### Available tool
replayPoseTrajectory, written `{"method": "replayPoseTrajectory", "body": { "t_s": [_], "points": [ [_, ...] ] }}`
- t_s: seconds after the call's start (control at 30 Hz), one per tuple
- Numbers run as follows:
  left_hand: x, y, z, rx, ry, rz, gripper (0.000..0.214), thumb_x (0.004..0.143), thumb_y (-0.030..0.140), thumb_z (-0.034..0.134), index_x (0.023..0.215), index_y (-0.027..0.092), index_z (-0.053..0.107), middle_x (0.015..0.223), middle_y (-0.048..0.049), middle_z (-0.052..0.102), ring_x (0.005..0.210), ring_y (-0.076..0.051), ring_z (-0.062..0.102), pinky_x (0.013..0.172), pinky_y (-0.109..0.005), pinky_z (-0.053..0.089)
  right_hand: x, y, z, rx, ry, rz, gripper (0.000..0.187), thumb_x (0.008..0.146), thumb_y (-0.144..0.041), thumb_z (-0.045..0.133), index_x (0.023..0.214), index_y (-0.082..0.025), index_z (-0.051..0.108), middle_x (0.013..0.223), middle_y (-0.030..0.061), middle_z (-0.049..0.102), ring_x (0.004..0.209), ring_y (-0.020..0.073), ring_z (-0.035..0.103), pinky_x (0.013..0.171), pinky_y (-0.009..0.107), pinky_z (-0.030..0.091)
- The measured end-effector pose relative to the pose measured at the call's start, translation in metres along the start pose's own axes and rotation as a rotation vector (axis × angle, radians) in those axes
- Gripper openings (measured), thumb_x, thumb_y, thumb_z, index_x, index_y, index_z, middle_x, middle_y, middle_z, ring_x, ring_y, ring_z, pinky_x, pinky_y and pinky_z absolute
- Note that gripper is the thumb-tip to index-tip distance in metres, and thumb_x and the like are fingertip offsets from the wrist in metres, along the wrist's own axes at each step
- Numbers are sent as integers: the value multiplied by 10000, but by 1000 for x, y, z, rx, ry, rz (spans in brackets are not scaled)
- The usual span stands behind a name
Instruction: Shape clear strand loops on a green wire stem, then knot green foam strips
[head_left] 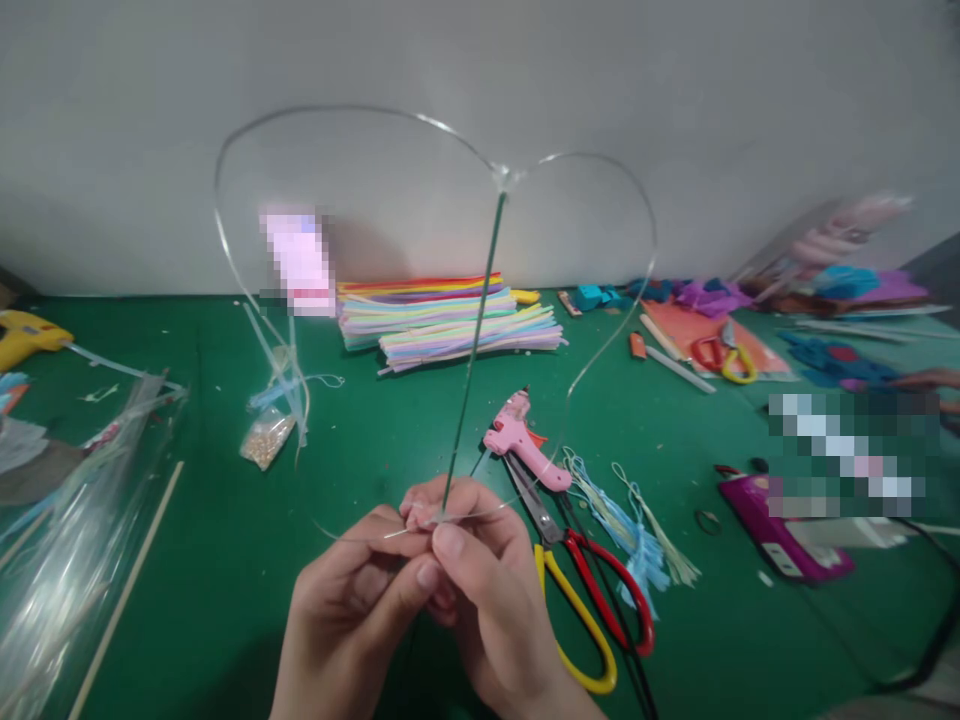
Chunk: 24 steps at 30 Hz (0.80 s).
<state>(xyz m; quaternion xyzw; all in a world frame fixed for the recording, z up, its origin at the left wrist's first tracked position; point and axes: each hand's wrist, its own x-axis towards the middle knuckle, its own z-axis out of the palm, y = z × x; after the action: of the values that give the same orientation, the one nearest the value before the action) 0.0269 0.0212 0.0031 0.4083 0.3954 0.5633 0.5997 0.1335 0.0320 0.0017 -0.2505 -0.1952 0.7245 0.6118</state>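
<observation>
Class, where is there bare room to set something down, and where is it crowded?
A roomy patch of green table lies between the pale stick and the left hand, below the small clear bag. A second lies between the white stick and the tassels. It is crowded beside the right hand: pink glue gun, large scissors and tassels.

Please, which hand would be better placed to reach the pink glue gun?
Probably the right hand: the pink glue gun lies beyond it, farther from the left hand, though both hold the wire frame.
</observation>
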Motion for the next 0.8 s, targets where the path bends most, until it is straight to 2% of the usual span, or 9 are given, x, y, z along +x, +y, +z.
{"method": "replayPoseTrajectory", "body": {
  "t_s": [0.1, 0.23, 0.4, 0.6, 0.7, 0.73, 0.8],
  "points": [
    [0, 0, 2, -35, 40, -32, 38, 825, 192, 802, 808, 225, 806, 737, 2, 700, 578, -102, 675, 569, -180, 600, 0, 2, 0, 6, 2, -5, 116, 753, -281, 870, 759, -238, 763, 833, -16, 692, 548, 31, 540, 390, 73, 382],
    [2, -1, 0, -43, 20, -67, 48, 838, 214, 793, 791, 208, 788, 710, 5, 683, 572, -112, 685, 563, -190, 598, 0, 1, 0, -28, 5, -3, 94, 775, -279, 860, 786, -243, 774, 854, -26, 702, 470, -7, 496, 401, 87, 383],
    [4, -5, -5, -44, 70, -123, 80, 797, 240, 831, 784, 192, 768, 734, -1, 700, 574, -117, 683, 548, -195, 593, 3, -2, 0, -78, -1, 6, 140, 775, -314, 864, 860, -233, 789, 856, -9, 714, 504, -1, 508, 429, 91, 398],
    [2, -3, 5, -43, 172, -219, 240, 712, 360, 892, 719, 176, 737, 631, 12, 679, 539, -106, 648, 545, -181, 562, 7, 2, -3, -112, 60, -18, 228, 773, -364, 862, 738, -199, 707, 758, -45, 651, 399, -12, 448, 348, 106, 338],
    [0, -3, 13, -44, 140, -325, 343, 672, 445, 904, 754, 162, 727, 567, 6, 668, 506, -108, 616, 504, -182, 528, 11, 2, -5, -192, 128, -33, 269, 787, -426, 836, 756, -215, 671, 662, -85, 561, 331, 0, 383, 287, 133, 283],
    [0, -4, 14, -36, 120, -352, 372, 671, 472, 898, 774, 161, 722, 534, 8, 657, 480, -108, 600, 483, -185, 514, 12, 0, -5, -245, 150, -43, 271, 793, -439, 826, 762, -219, 670, 639, -89, 546, 339, 8, 395, 299, 139, 297],
    [1, -6, 15, -1, 112, -366, 414, 671, 515, 886, 798, 163, 709, 478, 22, 627, 429, -108, 572, 450, -193, 491, 13, -6, -7, -421, 157, -70, 267, 833, -469, 776, 779, -220, 696, 639, -64, 581, 459, 49, 535, 416, 154, 423]
  ]
}}
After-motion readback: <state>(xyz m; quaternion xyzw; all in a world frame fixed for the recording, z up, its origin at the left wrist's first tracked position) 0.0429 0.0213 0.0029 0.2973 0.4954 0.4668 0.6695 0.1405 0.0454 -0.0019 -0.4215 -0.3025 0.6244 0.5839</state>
